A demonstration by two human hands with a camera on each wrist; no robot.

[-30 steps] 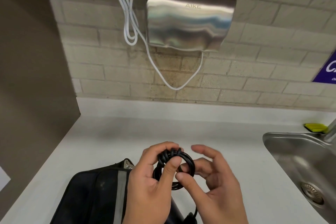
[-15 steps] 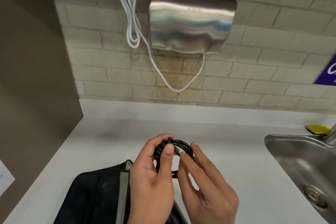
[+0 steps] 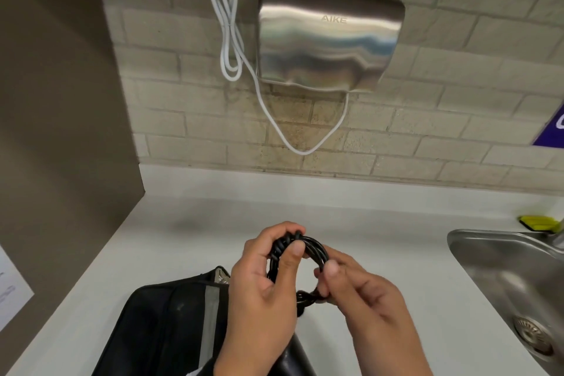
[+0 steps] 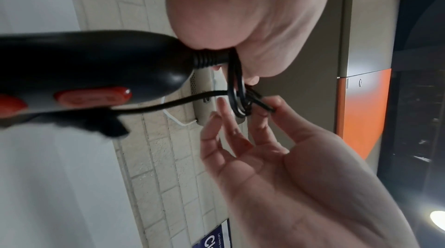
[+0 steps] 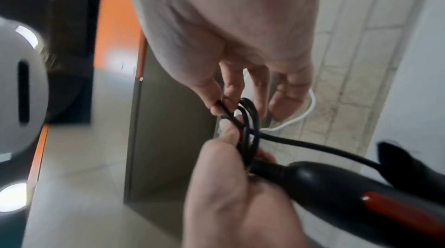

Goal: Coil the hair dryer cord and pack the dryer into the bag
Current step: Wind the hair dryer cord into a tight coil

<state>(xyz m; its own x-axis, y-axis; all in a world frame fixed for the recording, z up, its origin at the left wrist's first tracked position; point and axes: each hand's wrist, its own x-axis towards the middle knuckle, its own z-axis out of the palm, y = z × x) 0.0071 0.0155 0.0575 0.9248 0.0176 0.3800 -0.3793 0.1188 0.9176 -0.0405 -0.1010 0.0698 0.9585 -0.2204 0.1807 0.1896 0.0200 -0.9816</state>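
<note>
Bag (image 3: 164,323) lies left of and under the left hand (image 3: 262,293), whose curled fingers grip the cord (image 3: 308,247) coil; right hand (image 3: 363,299) pinches its far loop. Dryer (image 4: 91,73) hangs below, handle toward the fingers.

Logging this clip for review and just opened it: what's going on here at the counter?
A person stands at a white counter beside a sink, winding up a black hair dryer's cord. The left hand grips the coiled loops, thumb across them, while the right hand pinches the coil's other side. The hair dryer hangs just below the hands on its cord. The black bag lies on the counter under the left hand, and the dryer is not packed yet.
</note>
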